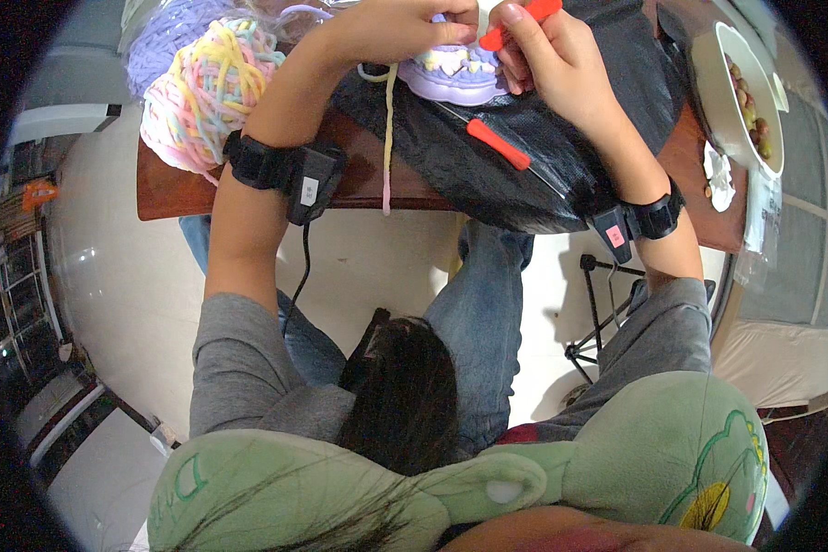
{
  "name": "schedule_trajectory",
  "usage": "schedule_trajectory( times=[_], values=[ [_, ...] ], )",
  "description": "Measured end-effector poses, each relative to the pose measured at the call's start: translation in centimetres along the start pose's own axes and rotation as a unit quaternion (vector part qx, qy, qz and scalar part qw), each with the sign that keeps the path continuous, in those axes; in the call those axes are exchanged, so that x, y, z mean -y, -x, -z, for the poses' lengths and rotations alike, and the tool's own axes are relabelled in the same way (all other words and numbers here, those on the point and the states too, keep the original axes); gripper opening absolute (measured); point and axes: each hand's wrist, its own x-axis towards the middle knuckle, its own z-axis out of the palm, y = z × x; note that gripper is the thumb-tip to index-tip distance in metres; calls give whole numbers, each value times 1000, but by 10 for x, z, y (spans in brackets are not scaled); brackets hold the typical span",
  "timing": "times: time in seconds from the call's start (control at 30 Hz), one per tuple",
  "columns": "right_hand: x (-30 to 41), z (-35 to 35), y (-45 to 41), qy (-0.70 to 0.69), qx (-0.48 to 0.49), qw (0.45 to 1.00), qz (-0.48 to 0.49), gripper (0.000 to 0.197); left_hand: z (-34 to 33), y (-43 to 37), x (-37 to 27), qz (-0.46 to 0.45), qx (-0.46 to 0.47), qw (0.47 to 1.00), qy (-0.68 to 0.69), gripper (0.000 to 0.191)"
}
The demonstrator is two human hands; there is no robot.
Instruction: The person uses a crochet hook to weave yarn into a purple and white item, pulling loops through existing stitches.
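Note:
My right hand (548,45) grips a red-handled tool (521,24), its working end not clear, beside a lilac scallop-edged base (455,93) with lilac and pastel chunky yarn (455,62) worked on it. My left hand (448,24) is at the yarn work's upper left, its fingers bent down onto it; what they pinch is hidden. Below the base, a second tool with a red handle (498,145) and thin metal shafts lies on the black plastic sheet (414,138). A pale yellow-pink yarn strand (388,145) hangs over the table edge.
A multicoloured yarn ball (207,103) and lilac yarn (169,41) in clear plastic are at the left. On the right of the wooden table (704,179) stand a white bowl of fruit (721,103) and crumpled tissue (719,179). A black tripod (597,303) is below.

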Motion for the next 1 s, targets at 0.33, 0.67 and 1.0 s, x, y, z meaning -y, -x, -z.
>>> schedule_trajectory(
  times=[0.33, 0.67, 1.0],
  values=[
    [3, -2, 3, 170, -24, 973, 157, 38, -6, -2, -9, 39, -43, 998, -28, 11],
    [-17, 6, -10, -322, -17, 928, -184, 55, -13, -6, 6, 24, -72, 995, -68, 15],
    [-8, 15, -15, -119, 65, 975, -175, 63, -15, -8, 13, -16, -114, 987, -110, 10]
  ],
)
